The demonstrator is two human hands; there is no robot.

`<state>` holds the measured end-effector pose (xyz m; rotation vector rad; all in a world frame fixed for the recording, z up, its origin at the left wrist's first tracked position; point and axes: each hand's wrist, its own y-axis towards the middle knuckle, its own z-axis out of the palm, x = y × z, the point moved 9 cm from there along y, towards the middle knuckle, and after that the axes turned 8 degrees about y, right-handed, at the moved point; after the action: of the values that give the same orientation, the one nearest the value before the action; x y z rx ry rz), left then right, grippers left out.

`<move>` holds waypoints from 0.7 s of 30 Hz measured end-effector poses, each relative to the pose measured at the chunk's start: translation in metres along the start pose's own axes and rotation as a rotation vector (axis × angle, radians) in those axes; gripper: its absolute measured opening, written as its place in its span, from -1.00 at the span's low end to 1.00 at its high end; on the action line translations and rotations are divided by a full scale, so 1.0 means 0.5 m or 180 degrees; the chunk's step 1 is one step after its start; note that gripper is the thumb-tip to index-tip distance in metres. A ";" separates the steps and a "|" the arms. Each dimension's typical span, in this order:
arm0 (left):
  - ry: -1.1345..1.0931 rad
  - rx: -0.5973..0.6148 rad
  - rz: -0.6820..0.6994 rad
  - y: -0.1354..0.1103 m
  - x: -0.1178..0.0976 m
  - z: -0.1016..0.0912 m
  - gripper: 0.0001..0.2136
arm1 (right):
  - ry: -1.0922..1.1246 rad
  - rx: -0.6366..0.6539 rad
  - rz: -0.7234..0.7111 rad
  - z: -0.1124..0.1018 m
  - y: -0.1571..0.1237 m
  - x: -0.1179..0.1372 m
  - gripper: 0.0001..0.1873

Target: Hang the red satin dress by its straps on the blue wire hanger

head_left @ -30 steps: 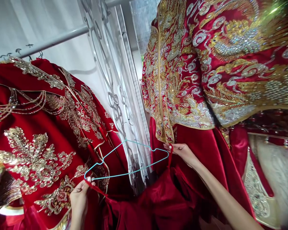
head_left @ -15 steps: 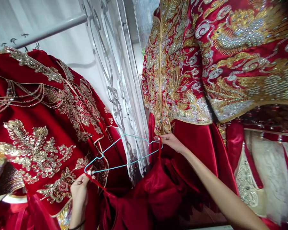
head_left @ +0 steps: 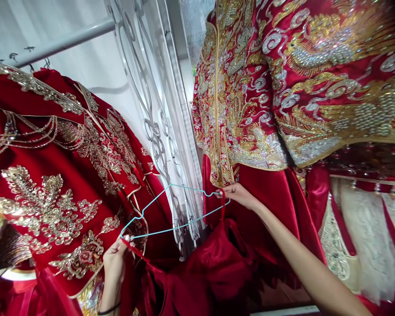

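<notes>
A thin light-blue clothes hanger (head_left: 181,227) is stretched between my two hands, its hook upward against the white curtain. My left hand (head_left: 116,259) is closed at the hanger's left corner, pinching it together with a red strap. At the right end my right hand (head_left: 239,195) grips the hanger's shoulder, where the other red strap loops over. From both straps hangs a dark red dress (head_left: 213,263), its satin bodice below the hanger and its lower part out of the frame.
Red embroidered garments (head_left: 52,210) hang at the left from a white rail (head_left: 66,44). A gold-and-silver beaded red jacket (head_left: 240,109) hangs at the right above a red satin skirt (head_left: 266,197). White scrolled ironwork (head_left: 153,127) stands between them, beside a curtain.
Both hands, with the hanger and dress, have shifted slightly to the right in view. The surrounding garments have slid a little left as the view turned. The grip looks unchanged.
</notes>
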<state>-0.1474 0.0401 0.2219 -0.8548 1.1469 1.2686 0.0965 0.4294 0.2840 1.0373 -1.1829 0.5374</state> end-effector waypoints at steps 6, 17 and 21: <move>0.0100 0.0029 0.0075 -0.015 -0.018 -0.003 -0.74 | -0.0434 0.0510 -0.0240 0.055 0.030 0.047 -0.66; 0.0164 0.0113 0.0074 -0.033 -0.005 -0.005 -0.69 | -0.1487 0.0314 -0.0882 0.101 0.011 0.053 -0.70; 0.0238 0.0240 0.0163 -0.020 -0.039 -0.019 -0.68 | -0.1777 0.0144 -0.1045 0.084 0.007 0.052 -0.59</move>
<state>-0.1379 0.0246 0.2373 -0.8271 1.2752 1.2357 0.0820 0.3901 0.3105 1.4418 -1.4449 0.0068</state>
